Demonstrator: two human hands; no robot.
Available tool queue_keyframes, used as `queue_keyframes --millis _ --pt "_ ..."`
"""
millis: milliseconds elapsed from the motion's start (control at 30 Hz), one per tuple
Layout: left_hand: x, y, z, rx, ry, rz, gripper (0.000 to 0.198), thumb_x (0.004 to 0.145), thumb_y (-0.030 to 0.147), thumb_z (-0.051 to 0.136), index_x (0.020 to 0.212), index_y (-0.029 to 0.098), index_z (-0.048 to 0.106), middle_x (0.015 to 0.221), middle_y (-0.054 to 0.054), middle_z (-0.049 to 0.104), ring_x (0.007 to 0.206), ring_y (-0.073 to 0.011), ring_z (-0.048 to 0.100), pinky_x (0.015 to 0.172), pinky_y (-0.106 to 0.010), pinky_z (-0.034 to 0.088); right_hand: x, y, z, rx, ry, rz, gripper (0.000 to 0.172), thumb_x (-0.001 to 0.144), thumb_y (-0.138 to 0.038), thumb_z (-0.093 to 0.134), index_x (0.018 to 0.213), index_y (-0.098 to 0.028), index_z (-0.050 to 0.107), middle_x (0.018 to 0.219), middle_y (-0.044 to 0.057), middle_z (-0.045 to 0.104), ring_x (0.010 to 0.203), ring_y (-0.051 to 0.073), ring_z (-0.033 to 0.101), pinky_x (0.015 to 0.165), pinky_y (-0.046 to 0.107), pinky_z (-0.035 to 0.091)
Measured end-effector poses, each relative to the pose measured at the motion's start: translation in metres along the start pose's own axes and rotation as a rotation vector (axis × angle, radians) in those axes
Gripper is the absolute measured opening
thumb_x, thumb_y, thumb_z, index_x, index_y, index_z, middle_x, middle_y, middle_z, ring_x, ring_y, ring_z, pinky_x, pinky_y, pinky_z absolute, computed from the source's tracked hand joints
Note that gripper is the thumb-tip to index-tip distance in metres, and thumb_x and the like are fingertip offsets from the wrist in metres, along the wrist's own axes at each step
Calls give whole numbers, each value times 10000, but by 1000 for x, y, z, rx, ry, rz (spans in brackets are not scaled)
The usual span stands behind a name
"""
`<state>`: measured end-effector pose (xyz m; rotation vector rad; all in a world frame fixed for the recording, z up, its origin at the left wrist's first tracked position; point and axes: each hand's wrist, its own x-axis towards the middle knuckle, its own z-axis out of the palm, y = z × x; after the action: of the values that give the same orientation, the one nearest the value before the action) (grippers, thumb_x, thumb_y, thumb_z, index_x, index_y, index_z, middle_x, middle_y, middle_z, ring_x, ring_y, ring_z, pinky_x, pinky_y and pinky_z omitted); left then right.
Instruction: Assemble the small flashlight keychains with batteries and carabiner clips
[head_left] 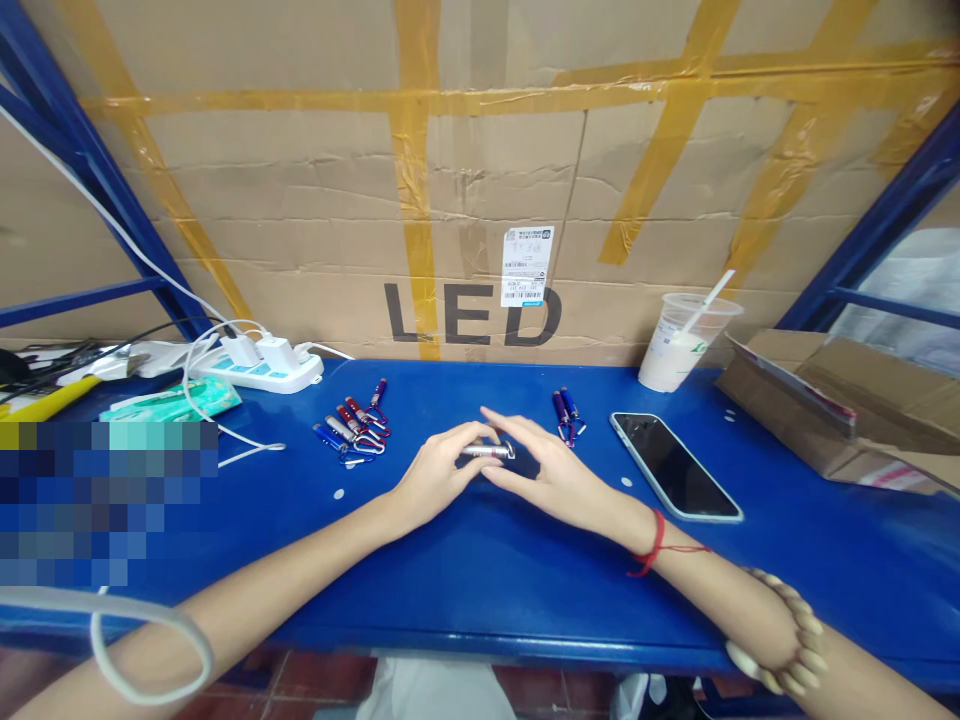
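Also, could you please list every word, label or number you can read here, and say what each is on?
"LED": large dark letters on the taped brown cardboard box.
White sticker label on that box: barcode and print, too small to read.
Clear plastic cup: green mark, too blurred to read.
Small silver keychain torch: no text visible.

- Small silver cylindrical metal keychain torch [484, 452], lying level, lengthwise left to right, metal ring clip at right end.
- Gripped by fingertips of left hand [439, 472]; ring end touched by right hand [551, 472], fingers outstretched.
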<state>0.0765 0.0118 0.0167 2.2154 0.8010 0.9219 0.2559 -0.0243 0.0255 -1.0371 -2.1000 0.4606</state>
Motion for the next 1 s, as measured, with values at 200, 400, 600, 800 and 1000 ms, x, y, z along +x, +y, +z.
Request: queue_keyframes --millis 200,400,600,800,1000 --pt "-5 9 7 -226 -58 -42 245 815 207 505 956 227 305 750 29 582 674 -123 582 633 -239 424 0 -4 4 236 -173 116 443 918 -355 412 1338 -216 443 973 28 671 722 147 610 723 286 492" --pt "-2 5 4 -248 160 -119 158 844 260 429 933 219 306 865 -11 529 807 -149 511 803 -326 386 3 4 -1 220 -117 189 439 920 -383 395 1296 -182 499 919 45 672 783 166 593 758 316 473" --pt "2 -4 1 -356 295 -213 132 878 324 356 953 220 328 908 -17 523 838 -150 510 809 -312 373 5 5 -1 263 -83 135 366 929 -370 384 1208 -242 583 1156 43 603 1065 180 532 965 323 370" --pt "2 -9 5 -485 258 -210 193 875 394 356 955 218 338 927 -26 549 833 -152 529 748 -290 375 4 3 0 113 -125 122 364 921 -349 416 1229 -229 568 838 24 576 767 138 533 739 271 426" --pt "4 -14 5 -464 281 -208 213 882 417 325 946 218 364 949 -36 575 870 -165 545 770 -302 382 4 0 0 96 -79 115 322 890 -362 478 1121 -213 645 810 21 577 691 115 508 670 237 418"
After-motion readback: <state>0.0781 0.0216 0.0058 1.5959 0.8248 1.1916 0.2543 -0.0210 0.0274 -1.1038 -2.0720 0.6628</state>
